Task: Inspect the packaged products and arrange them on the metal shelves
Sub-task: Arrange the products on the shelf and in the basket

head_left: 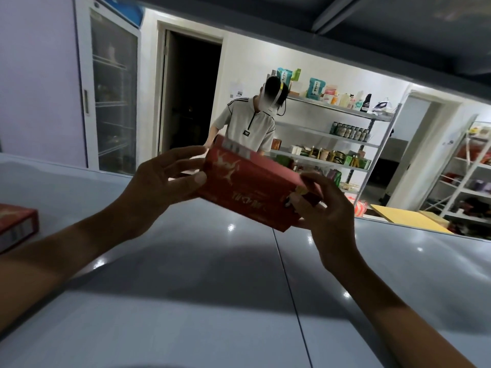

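Red carton [255, 189], lifted clear of the grey metal shelf [212, 274] and tilted, its print upside down, apparently for inspection before shelving. A second red carton [16, 224] lies at the shelf's left edge. Left hand [162, 179] pinches the carton's left end between thumb and fingers; right hand [324, 203] curls round its right end.

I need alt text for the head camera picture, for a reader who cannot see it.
Two bare hands, left hand and right hand, hold a red box by its ends above a grey metal shelf. Another red box lies at the left edge; a person stands by stocked shelves behind.
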